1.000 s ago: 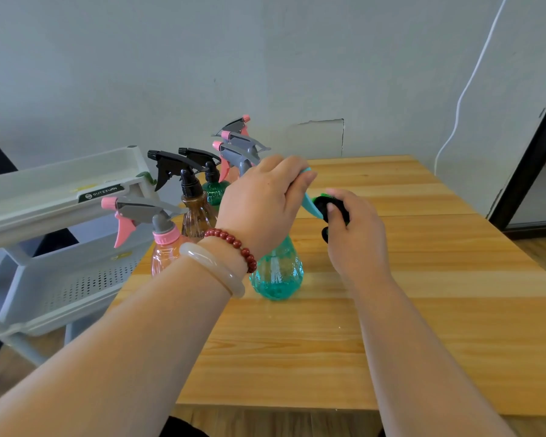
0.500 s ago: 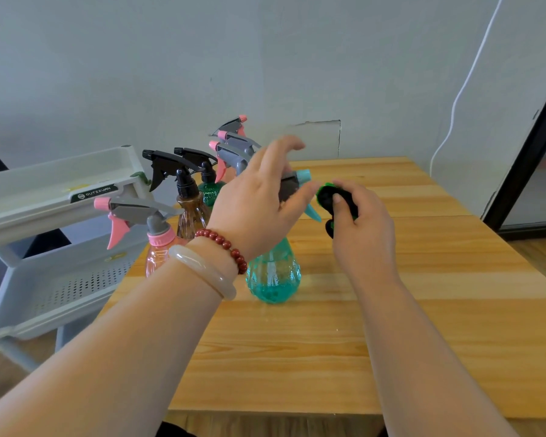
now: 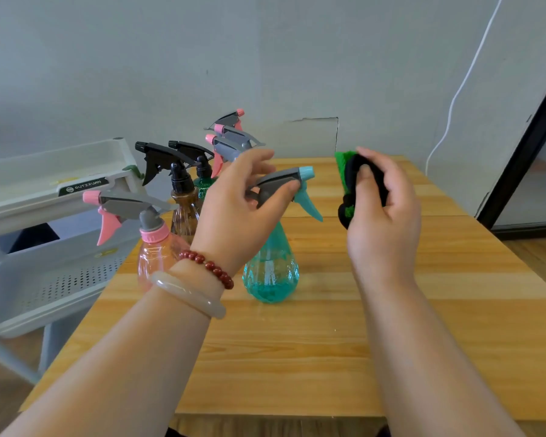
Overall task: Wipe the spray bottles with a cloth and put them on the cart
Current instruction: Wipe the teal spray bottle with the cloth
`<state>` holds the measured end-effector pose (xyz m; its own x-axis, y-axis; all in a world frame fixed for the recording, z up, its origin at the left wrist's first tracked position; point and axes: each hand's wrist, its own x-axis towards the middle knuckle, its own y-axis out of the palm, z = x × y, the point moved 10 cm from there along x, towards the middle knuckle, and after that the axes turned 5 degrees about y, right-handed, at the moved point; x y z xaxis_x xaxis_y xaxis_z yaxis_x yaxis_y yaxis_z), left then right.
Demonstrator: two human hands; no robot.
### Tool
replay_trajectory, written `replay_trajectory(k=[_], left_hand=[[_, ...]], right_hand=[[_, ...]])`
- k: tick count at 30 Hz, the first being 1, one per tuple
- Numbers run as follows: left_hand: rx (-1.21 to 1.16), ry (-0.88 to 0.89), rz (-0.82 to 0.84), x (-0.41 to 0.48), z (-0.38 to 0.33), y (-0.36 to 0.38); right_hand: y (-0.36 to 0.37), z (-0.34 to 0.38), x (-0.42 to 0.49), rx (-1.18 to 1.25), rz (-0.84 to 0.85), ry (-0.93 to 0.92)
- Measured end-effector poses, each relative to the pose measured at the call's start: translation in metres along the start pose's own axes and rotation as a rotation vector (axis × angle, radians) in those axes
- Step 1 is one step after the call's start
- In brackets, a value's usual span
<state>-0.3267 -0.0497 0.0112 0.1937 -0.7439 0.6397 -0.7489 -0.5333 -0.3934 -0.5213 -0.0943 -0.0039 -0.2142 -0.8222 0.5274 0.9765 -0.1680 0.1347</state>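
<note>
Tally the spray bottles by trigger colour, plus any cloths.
black-head bottles: 2
teal-nozzle bottle: 1
pink-nozzle bottles: 4, one at front left and three bunched at the back with their bodies hidden
cloth: 1, held in the right hand
Total: 7 bottles and 1 cloth, 8 things.

Left hand (image 3: 234, 209): forearm enters from lower left, palm down, fingers spread and lifted, thumb tip touching the head of the spray bottle (image 3: 270, 272).
Right hand (image 3: 382, 216): forearm enters from lower right, fingers and thumb curled, firm grip on a bunched cloth (image 3: 349, 181).
</note>
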Motion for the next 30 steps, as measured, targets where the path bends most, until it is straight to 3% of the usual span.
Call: replay_trajectory(k=[3,9,18,21,23,27,30], left_hand=[[-0.172,-0.029,-0.045,-0.006,0.007,0.002],[-0.207,0.029,-0.042,-0.006,0.001,0.003],[-0.128,0.037,-0.043,-0.005,0.003,0.002],[-0.138,0.05,-0.034,-0.005,0.002,0.003],[-0.135,0.044,-0.026,-0.005,0.003,0.003],[-0.128,0.015,-0.055,-0.007,0.011,0.002],[-0.27,-0.063,-0.138,-0.016,0.022,0.001]], right_hand=[[0.004,0.008,-0.002,0.116,-0.008,-0.006],[0.055,0.015,-0.006,-0.028,0.291,-0.047],[0.039,-0.009,0.005,0.115,0.122,0.164],[0.053,0.01,0.006,0.04,0.238,0.031],[0.054,0.007,0.006,-0.053,0.209,-0.003],[0.033,-0.028,0.007,0.031,0.033,0.232],[0.02,-0.034,0.003,0.115,-0.041,0.31]])
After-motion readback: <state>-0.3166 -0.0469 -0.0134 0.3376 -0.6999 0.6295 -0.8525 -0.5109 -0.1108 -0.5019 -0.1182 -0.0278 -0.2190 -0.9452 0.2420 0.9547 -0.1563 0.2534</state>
